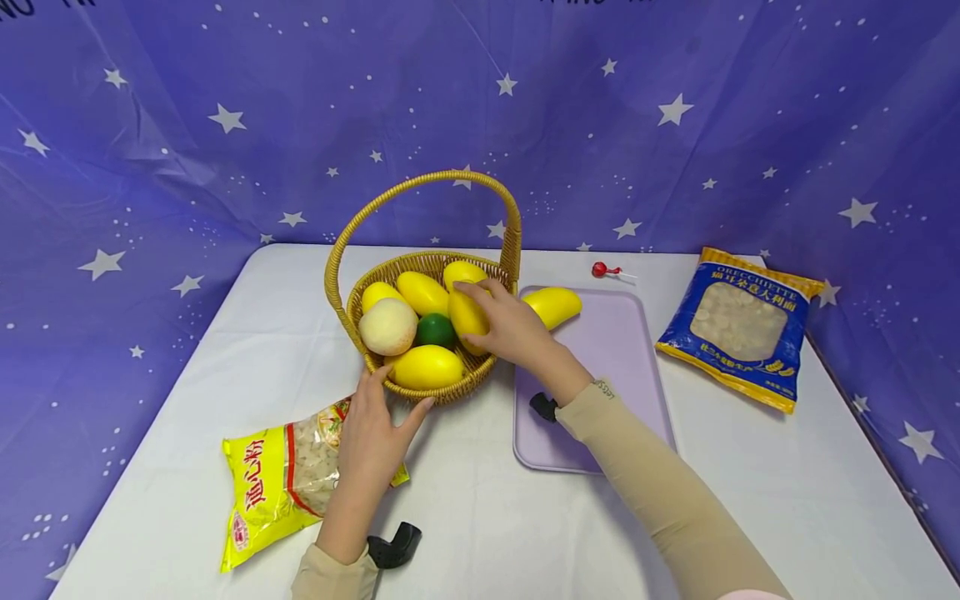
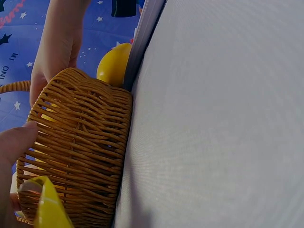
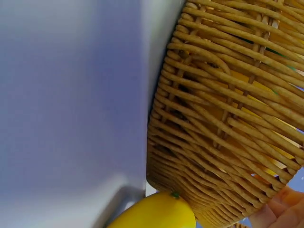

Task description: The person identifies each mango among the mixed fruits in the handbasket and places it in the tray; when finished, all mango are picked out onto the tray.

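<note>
A wicker basket [image 1: 517, 250] with a tall arched handle holds several yellow mangoes [image 1: 427, 367], a pale peach-like fruit [image 1: 388, 327] and a dark green round fruit [image 1: 435, 331]. My right hand [image 1: 504, 321] reaches over its right side, fingers and thumb round a yellow mango [image 1: 467, 312] inside the basket. At the front rim my left hand [image 1: 372, 433] touches the wicker, its fingers extended and thumb spread apart. In the left wrist view the thumb [image 2: 19, 137] lies at the basket rim. Another mango [image 1: 555, 307] lies on the purple tray [image 1: 600, 375], just right of the basket.
A yellow pasta bag [image 1: 277, 475] lies partly under the left hand. On the right lies a blue orecchiette bag [image 1: 738, 325]. A red lollipop [image 1: 600, 269] is behind the tray. A purple starry cloth [image 1: 600, 125] hangs behind the white table [image 1: 472, 517].
</note>
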A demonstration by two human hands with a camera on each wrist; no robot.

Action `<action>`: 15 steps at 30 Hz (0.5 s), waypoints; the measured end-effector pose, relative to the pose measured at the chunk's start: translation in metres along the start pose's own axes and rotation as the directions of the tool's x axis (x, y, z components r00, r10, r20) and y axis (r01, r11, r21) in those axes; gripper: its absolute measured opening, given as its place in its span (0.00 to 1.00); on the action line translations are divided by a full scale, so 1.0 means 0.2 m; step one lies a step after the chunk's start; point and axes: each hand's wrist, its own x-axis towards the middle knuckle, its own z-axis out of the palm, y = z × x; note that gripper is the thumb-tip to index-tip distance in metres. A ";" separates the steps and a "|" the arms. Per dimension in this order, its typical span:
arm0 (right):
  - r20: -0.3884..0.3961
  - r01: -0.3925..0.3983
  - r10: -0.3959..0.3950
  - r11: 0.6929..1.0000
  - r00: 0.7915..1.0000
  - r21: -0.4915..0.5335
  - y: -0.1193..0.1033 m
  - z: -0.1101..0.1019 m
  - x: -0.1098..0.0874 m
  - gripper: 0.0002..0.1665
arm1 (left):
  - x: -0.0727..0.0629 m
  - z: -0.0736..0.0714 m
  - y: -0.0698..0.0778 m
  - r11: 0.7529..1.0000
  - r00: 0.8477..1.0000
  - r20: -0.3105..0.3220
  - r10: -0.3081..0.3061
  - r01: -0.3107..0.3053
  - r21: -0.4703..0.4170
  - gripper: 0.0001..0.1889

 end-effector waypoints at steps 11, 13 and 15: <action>-0.159 0.036 -0.009 0.986 0.987 0.166 0.02 0.02 -0.03 0.45 | 0.00 0.00 0.00 1.000 1.000 0.006 -0.011 0.011 0.003 0.47; -0.232 0.059 0.008 0.958 0.973 0.279 0.03 0.00 -0.04 0.45 | 0.00 0.00 0.01 1.000 1.000 0.008 -0.014 0.014 0.002 0.48; -0.298 0.082 0.046 0.912 0.953 0.402 0.04 -0.05 -0.07 0.46 | 0.00 0.00 0.01 1.000 1.000 0.015 -0.017 0.017 0.000 0.48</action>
